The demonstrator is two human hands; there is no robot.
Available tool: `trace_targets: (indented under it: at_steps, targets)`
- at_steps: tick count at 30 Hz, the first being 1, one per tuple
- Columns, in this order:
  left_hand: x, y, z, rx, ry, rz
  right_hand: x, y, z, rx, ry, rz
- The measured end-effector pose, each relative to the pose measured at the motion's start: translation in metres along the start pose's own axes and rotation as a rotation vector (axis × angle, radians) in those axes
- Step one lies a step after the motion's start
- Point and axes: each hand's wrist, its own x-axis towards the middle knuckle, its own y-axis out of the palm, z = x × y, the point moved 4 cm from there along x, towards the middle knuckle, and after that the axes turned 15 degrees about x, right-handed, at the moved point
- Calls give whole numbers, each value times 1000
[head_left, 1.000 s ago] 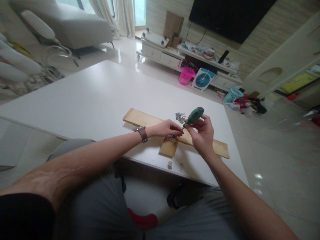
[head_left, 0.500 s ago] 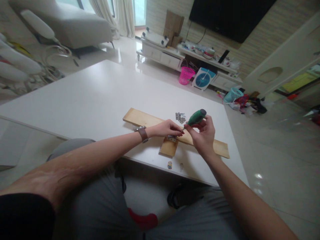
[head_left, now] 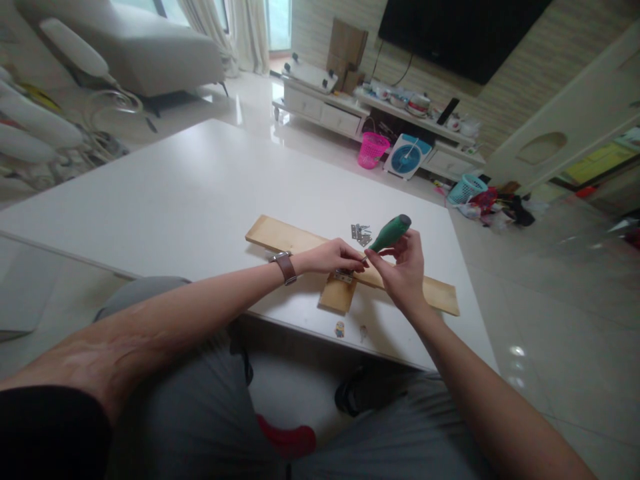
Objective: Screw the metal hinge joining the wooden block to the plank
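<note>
A long wooden plank (head_left: pixel 285 237) lies across the white table (head_left: pixel 190 193), with a small wooden block (head_left: pixel 337 295) butted against its near side. A metal hinge (head_left: pixel 343 274) sits where the two meet. My left hand (head_left: pixel 334 257) pinches something tiny at the hinge, fingers closed. My right hand (head_left: pixel 400 267) grips a green-handled screwdriver (head_left: pixel 390 233), tilted, its tip pointing down toward the hinge.
Loose metal hinges and screws (head_left: pixel 361 233) lie just beyond the plank. A small sticker (head_left: pixel 340 329) and a screw (head_left: pixel 363 330) rest near the table's front edge. On the floor beyond stand a pink basket (head_left: pixel 373 150) and a fan (head_left: pixel 406 159).
The screwdriver handle has rocked slightly between frames as my right hand shifts on it. My left hand has stayed pinched at the hinge.
</note>
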Motion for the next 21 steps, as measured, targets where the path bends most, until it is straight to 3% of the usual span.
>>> trace_targets:
  at_steps: [21]
  targets:
    - [-1,0,-5,-4,18,13,-2,1,2,10,-10,44]
